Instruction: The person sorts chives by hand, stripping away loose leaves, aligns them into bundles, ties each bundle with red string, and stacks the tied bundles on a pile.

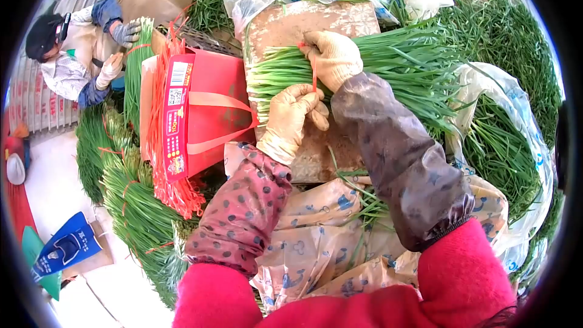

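A thick bunch of garlic chives (401, 54) lies across a worn, muddy board (310, 19), its pale stem ends to the left and its green leaves to the right. A thin red tie (314, 78) passes over the stems. My left hand (290, 115), in a pale glove, pinches the lower end of this tie at the near side of the bunch. My right hand (334, 59), in a knitted glove, rests on the bunch's far side, its fingers closed at the tie's upper end. The chives hide the underside of the tie.
A red bag (215, 100) stands left of the board, with a bundle of red ties (163, 109) on it. Tied chive bunches (136, 206) are stacked farther left. A co-worker (79, 54) holds another bunch. Loose chives (498, 140) fill a plastic bag at right.
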Demonstrator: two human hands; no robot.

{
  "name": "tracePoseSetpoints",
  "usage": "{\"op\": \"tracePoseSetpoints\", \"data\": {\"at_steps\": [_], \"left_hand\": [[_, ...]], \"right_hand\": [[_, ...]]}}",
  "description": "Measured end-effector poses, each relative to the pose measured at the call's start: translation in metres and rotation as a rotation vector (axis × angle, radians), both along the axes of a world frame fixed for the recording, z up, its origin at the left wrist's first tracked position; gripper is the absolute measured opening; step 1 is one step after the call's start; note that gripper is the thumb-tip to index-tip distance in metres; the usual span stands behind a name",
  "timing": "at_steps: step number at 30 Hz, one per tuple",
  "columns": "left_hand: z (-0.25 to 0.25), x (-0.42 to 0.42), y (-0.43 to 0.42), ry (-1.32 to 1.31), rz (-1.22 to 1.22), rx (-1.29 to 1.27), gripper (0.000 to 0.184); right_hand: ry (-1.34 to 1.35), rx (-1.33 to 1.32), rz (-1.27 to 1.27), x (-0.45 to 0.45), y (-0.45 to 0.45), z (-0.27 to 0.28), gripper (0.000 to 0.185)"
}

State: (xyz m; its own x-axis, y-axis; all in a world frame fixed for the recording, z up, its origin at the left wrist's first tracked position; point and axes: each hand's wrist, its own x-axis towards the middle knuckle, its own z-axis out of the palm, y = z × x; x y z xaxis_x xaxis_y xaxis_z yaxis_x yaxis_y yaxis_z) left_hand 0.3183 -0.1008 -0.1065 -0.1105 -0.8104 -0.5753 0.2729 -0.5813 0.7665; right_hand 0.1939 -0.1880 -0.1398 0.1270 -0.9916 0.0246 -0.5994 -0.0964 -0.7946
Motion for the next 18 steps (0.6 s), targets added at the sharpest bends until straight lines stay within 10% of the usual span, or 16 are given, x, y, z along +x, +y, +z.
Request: {"op": "tracePoseSetpoints", "data": {"at_steps": [18], "left_hand": [[0.001, -0.022, -0.013, -0.097, 0.214, -0.055, 0.012]], "right_hand": [[-0.282, 0.260, -0.029, -0.009, -0.012, -0.024, 0.035]]}}
